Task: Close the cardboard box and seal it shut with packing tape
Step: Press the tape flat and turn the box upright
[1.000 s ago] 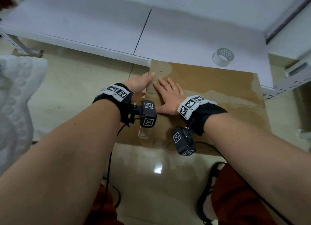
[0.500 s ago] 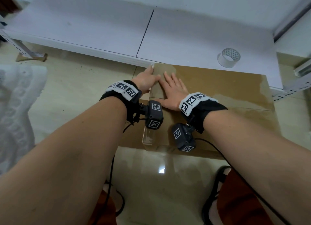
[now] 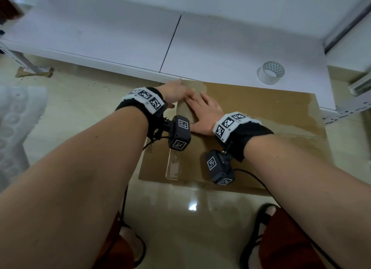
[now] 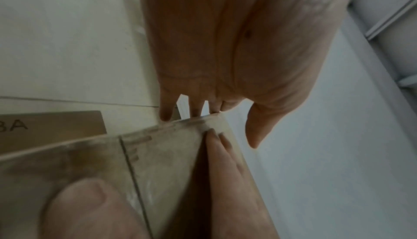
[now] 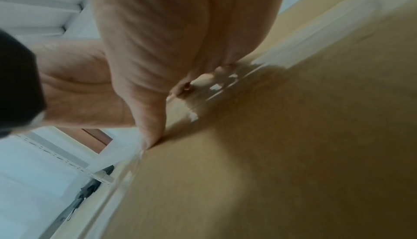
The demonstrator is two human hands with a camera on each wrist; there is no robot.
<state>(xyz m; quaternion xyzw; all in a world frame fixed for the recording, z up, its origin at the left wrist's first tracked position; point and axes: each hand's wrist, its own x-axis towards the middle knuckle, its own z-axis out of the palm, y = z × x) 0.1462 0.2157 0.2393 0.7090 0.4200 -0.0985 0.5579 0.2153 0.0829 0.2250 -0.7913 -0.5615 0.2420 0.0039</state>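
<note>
The brown cardboard box (image 3: 261,116) stands on the floor with its flaps down and clear tape (image 3: 172,164) running along its left side and across the top. At the far left corner, my left hand (image 3: 176,92) touches the box edge with straight fingers (image 4: 167,116), thumb stuck out. Beside it my right hand (image 3: 204,110) lies flat on the box top (image 5: 293,153), its fingers (image 4: 223,162) pressing the taped strip. A roll of packing tape (image 3: 271,72) sits on the white platform behind the box, far from both hands.
A low white platform (image 3: 120,37) runs right behind the box. A metal rack leg (image 3: 24,61) and white fabric (image 3: 16,128) are at the left, another rack (image 3: 351,106) at the right. My sandalled foot (image 3: 267,218) stands on the glossy floor in front of the box.
Both hands have slid along the taped strip toward the far left corner of the box, and the view has shifted with them. The tape roll has stayed put.
</note>
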